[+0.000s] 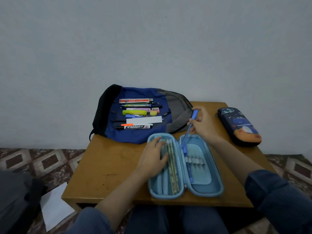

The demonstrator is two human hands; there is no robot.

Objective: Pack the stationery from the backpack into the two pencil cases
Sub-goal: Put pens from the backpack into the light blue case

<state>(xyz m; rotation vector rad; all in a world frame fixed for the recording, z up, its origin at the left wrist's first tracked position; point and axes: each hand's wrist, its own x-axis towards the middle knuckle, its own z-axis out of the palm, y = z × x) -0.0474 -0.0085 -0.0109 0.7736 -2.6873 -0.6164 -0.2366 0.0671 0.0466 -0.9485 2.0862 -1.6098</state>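
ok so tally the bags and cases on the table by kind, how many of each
pencil cases: 2 (light blue pencil case, lying open; dark blue pencil case, closed)
backpacks: 1 (blue backpack, lying flat with stationery on it)
total: 3

Low brown wooden table (108,168), top scuffed. Blue, black and grey backpack (143,136) lies flat at the far left corner, overhanging the left edge. Light-blue pencil case (200,186) lies open at the near edge, about centre. Dark-blue printed pencil case (239,127), closed, lies along the right edge near the far corner, apart from both.
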